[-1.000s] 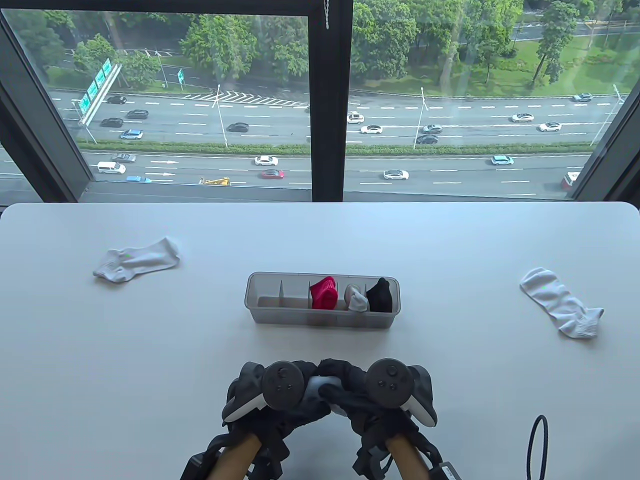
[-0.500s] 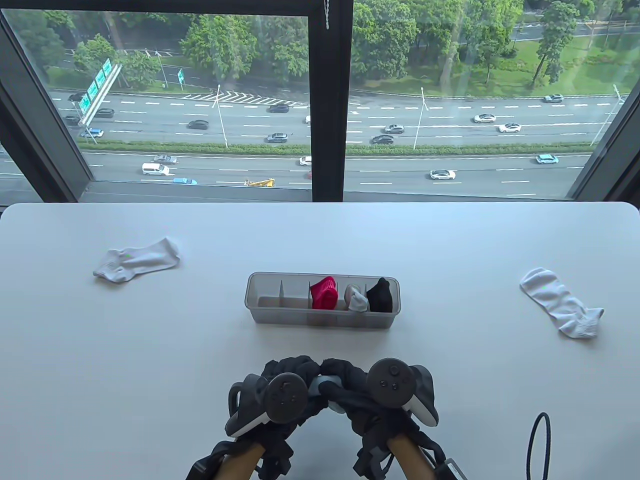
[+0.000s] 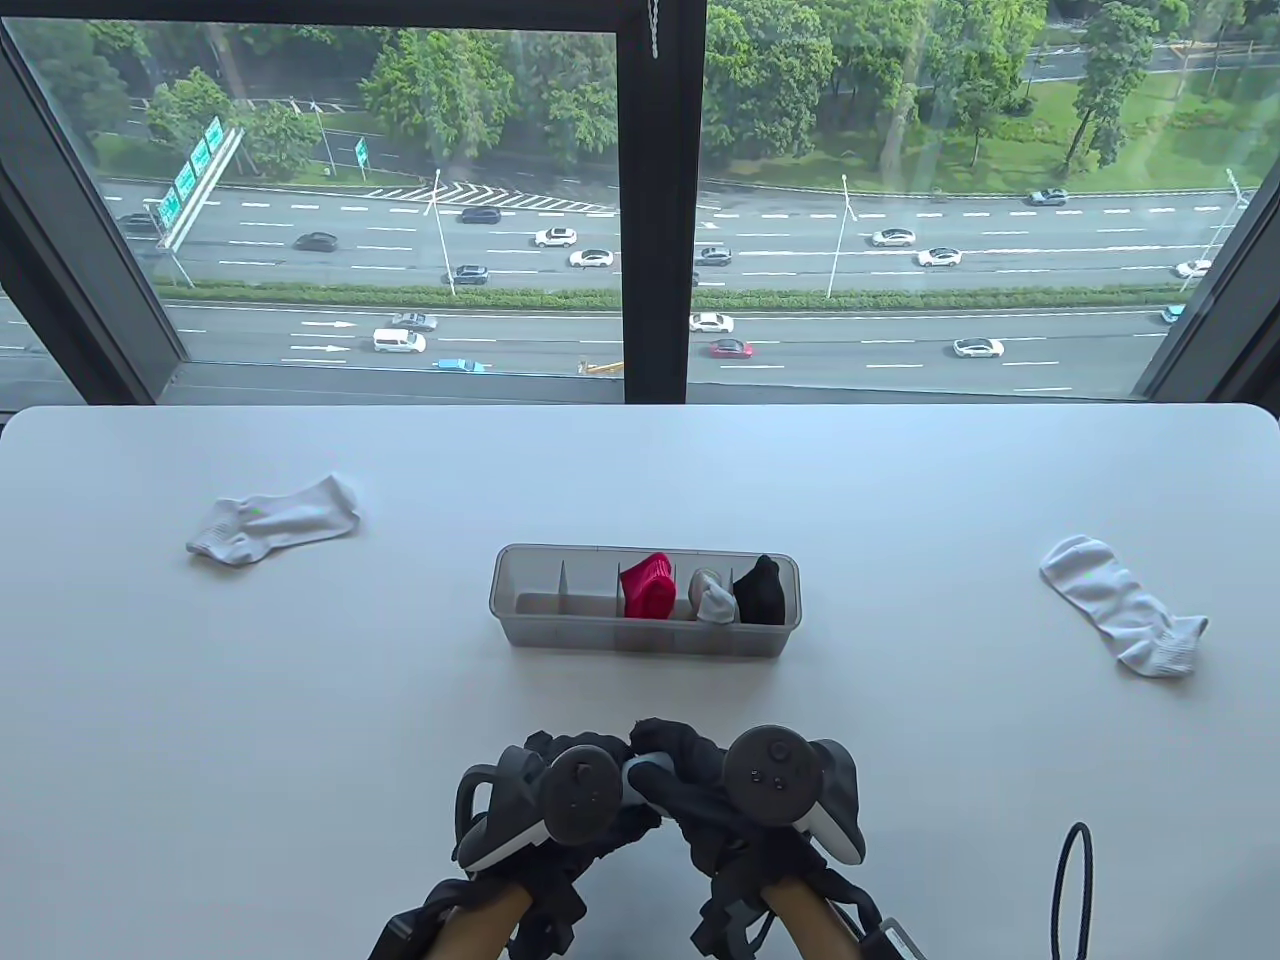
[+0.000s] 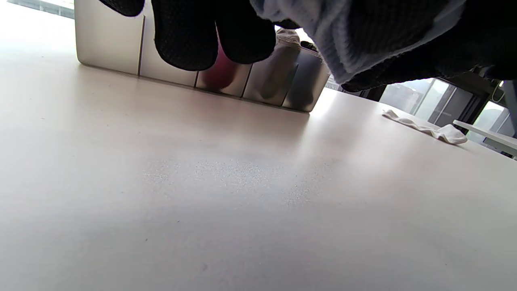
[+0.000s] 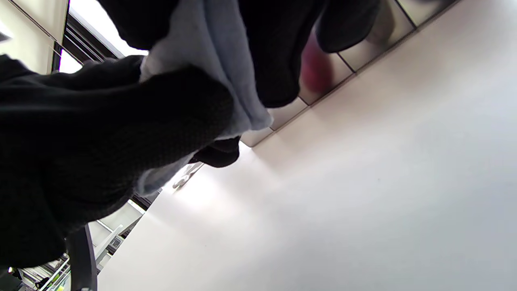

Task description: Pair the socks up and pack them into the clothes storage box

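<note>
Light-blue sock pinched between left hand and right hand.

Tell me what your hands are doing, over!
Both hands, left and right, grip a light-blue sock bundle above the table. Box: three bundles in, left slots free. Two white socks loose. Path clear.

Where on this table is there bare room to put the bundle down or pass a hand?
Bare table lies between the left sock and the box, and between the box and the right sock. The box's two left compartments are free. It is crowded where both hands hold the pale blue bundle.
</note>
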`<state>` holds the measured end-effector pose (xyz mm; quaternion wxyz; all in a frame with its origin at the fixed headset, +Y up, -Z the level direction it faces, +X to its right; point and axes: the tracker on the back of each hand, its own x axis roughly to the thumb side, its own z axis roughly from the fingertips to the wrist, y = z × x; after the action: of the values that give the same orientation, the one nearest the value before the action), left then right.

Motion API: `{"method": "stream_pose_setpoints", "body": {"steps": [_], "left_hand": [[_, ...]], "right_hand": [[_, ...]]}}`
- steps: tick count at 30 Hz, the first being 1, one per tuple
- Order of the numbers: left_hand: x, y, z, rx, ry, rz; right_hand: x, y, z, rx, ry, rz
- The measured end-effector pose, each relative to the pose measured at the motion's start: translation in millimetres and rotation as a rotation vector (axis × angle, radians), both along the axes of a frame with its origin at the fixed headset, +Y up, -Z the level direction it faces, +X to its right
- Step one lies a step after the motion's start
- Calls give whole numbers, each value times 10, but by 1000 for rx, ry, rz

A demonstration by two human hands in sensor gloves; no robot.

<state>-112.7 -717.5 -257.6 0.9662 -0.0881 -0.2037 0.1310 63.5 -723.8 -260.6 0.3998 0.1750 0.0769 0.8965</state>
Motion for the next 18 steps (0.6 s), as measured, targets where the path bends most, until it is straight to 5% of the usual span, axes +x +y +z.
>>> {"method": "stream_pose_setpoints", "body": {"steps": [5,11,18], "left_hand": [[-66,-11,-14,-43,-17,48],[-23,8,22,25,19,33],[17,16,38,32,6,5]], "right_hand": [[-1,7,23,-23,175,-19],[72,45,2,59,-23,40],[33,66,28,61,-95,25]]}}
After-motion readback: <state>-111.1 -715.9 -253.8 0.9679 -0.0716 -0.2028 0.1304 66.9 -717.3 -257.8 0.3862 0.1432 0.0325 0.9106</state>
